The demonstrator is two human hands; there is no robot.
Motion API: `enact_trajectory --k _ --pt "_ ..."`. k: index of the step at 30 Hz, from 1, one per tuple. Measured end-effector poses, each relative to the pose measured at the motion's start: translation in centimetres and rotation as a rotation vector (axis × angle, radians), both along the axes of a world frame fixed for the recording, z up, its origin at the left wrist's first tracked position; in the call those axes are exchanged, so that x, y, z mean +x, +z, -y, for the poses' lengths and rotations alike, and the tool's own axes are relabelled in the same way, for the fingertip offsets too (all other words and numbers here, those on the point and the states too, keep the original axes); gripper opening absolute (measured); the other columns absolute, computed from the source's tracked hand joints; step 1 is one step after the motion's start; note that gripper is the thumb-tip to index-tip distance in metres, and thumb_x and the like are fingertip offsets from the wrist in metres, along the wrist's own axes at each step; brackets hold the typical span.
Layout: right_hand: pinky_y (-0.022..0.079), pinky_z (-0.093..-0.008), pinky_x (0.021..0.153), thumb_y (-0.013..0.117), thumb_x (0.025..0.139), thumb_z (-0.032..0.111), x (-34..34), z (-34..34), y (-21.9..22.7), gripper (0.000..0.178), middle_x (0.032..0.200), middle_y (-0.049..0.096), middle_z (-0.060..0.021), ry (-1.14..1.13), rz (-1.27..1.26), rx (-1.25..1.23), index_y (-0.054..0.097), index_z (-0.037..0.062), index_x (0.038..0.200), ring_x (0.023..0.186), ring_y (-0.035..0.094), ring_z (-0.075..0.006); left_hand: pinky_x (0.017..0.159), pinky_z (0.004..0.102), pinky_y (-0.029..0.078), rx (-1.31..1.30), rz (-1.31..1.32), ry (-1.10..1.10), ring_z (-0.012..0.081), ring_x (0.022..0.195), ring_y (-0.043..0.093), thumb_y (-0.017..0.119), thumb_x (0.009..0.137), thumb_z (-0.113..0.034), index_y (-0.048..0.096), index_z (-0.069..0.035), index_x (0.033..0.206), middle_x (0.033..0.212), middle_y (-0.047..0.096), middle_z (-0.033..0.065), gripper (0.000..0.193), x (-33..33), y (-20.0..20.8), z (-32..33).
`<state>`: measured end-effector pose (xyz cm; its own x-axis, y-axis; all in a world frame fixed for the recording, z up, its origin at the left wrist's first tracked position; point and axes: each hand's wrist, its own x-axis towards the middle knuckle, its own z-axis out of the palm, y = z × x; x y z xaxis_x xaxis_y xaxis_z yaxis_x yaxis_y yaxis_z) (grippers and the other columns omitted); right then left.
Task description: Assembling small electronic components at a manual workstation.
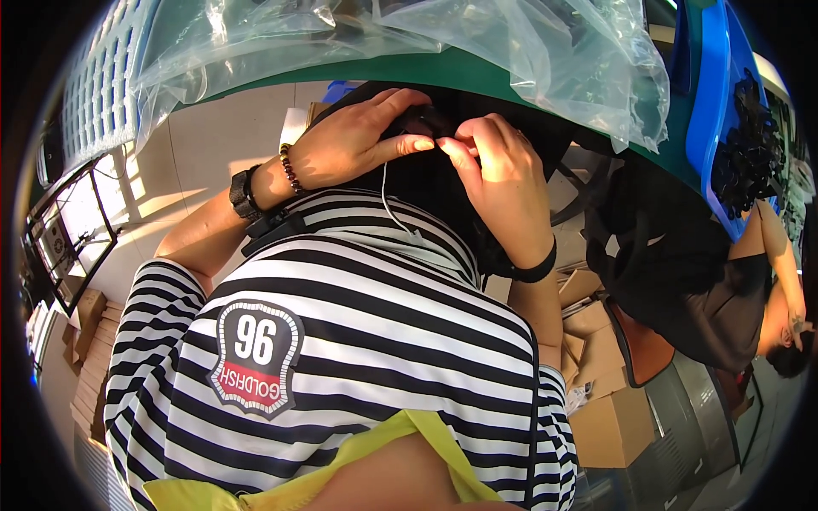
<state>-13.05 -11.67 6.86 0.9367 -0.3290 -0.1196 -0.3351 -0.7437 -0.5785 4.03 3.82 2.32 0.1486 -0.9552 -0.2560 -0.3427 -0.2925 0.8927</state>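
Left hand and right hand meet at frame top centre, fingertips pinching small black thing under green table edge; little room, cardboard boxes lower right.

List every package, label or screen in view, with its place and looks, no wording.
Sewn badge: on the striped shirt, lower left; shield shape, black, white and red.
Cardboard boxes: right of the shirt, stacked; plain brown.
Clear plastic bag: draped over the green table edge, top; crumpled, transparent.
Flat cardboard stack: far left; brown.
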Motion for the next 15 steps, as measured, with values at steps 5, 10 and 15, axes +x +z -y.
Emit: enact_trajectory --k 5,10,15 --pt "0.052 -0.0407 0.077 0.072 0.088 0.011 0.8 0.1 0.3 0.019 0.097 0.062 -0.0120 0.069 0.219 -0.033 0.062 0.0017 0.103 0.087 0.065 -0.0295 0.103 0.0418 0.046 0.006 -0.025 -0.005 0.0360 0.123 0.055 0.060 0.100 -0.046 0.047 -0.004 0.141 0.132 0.057 0.0191 0.061 0.0 0.2 0.1" --pt "0.052 -0.0414 0.084 0.071 0.089 0.012 0.5 0.1 0.6 0.024 0.099 0.064 -0.0144 -0.012 0.056 0.042 0.064 0.0020 0.109 0.093 0.065 -0.0311 0.099 0.0420 0.048 -0.032 0.005 0.011 0.0380 0.117 0.060 0.057 0.099 -0.052 0.047 -0.002 0.141 0.134 0.057 0.0205 0.065 -0.1 -0.2 -0.1" --pt "0.051 -0.0424 0.088 0.069 0.090 0.012 0.5 0.1 -0.4 0.027 0.105 0.065 -0.0154 0.018 0.161 0.056 0.063 0.0019 0.115 0.096 0.064 -0.0344 0.098 0.0413 0.050 -0.034 0.001 0.009 0.0386 0.116 0.062 0.056 0.099 -0.055 0.047 -0.002 0.141 0.135 0.057 0.0208 0.068 0.1 0.0 -0.1"
